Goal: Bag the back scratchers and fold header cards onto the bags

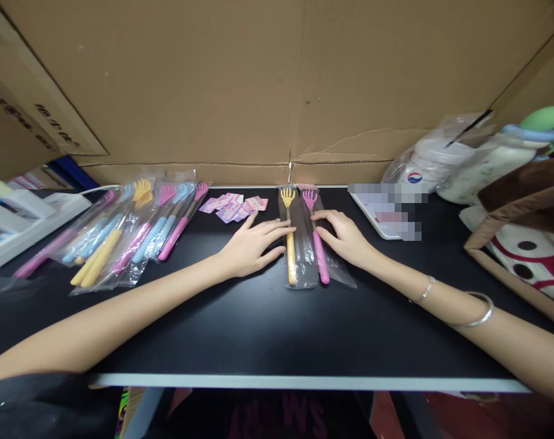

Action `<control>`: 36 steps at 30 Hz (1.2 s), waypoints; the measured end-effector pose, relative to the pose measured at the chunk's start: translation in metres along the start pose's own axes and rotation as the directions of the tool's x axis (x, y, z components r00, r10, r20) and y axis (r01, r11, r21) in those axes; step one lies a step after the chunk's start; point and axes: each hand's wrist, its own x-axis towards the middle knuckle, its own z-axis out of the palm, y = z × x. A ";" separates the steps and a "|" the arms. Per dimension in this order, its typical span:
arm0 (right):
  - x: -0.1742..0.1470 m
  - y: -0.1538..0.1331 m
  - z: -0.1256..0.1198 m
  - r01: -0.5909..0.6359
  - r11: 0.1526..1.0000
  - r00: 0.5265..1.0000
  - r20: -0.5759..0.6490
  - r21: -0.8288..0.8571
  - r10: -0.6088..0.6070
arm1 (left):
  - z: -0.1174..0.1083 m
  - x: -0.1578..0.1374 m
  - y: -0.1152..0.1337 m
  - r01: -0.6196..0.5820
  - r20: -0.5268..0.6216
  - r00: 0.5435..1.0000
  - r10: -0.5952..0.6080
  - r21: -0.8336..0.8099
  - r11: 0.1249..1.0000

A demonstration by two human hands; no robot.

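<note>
Two back scratchers in clear plastic sleeves lie side by side on the black table (253,329), their claw ends pointing away from me. The left one is a yellow back scratcher (291,256); beside it is a pink back scratcher (320,256). My left hand (253,247) rests flat with fingers spread, its fingertips at the yellow one's sleeve. My right hand (345,236) is at the pink one, with thumb and index finger stretched out to its shaft, not wrapped round it. Just beyond my left hand lies a small pile of pink and purple cards (233,207).
Several bagged back scratchers (142,238) in pink, blue and yellow lie at the left, near a white power strip (34,225). A phone (377,213), a bagged cup (434,161), a bottle (491,158) and a brown-handled bag (523,244) stand right. Cardboard (203,85) walls the back.
</note>
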 end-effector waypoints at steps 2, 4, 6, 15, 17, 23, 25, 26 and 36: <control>0.000 0.001 0.000 0.006 1.000 1.000 0.001 -0.010 -0.006 | 0.000 0.000 0.000 0.009 0.010 1.000 -0.009 -0.004 1.000; 0.000 0.001 0.001 0.014 1.000 1.000 0.004 -0.021 -0.014 | 0.001 0.000 0.000 0.013 0.016 1.000 -0.013 -0.007 1.000; 0.000 0.001 0.001 0.022 0.999 1.000 0.007 -0.028 -0.022 | 0.001 0.000 -0.001 0.012 0.020 1.000 -0.012 -0.006 1.000; -0.001 -0.001 -0.001 0.037 0.998 0.999 0.008 -0.043 -0.036 | 0.001 0.001 -0.001 0.016 0.035 0.999 -0.015 -0.019 1.000; -0.001 -0.002 -0.001 0.036 0.999 0.999 0.003 -0.036 -0.036 | 0.001 0.001 -0.001 0.015 0.038 0.999 -0.015 -0.020 1.000; -0.001 -0.006 -0.003 0.068 0.997 0.998 -0.012 -0.028 -0.068 | 0.001 0.001 -0.001 0.018 0.046 0.999 -0.017 -0.032 0.999; -0.001 -0.008 -0.004 0.076 0.996 0.997 -0.004 -0.039 -0.076 | 0.001 0.001 -0.001 0.020 0.048 0.999 -0.017 -0.042 0.999; -0.001 -0.010 -0.005 0.081 0.996 0.997 0.000 -0.046 -0.081 | 0.000 0.001 -0.001 0.020 0.048 0.999 -0.017 -0.046 0.999; -0.003 -0.017 -0.007 0.111 0.990 0.994 0.031 -0.091 -0.108 | 0.001 0.001 -0.003 0.027 0.063 0.998 -0.023 -0.061 0.998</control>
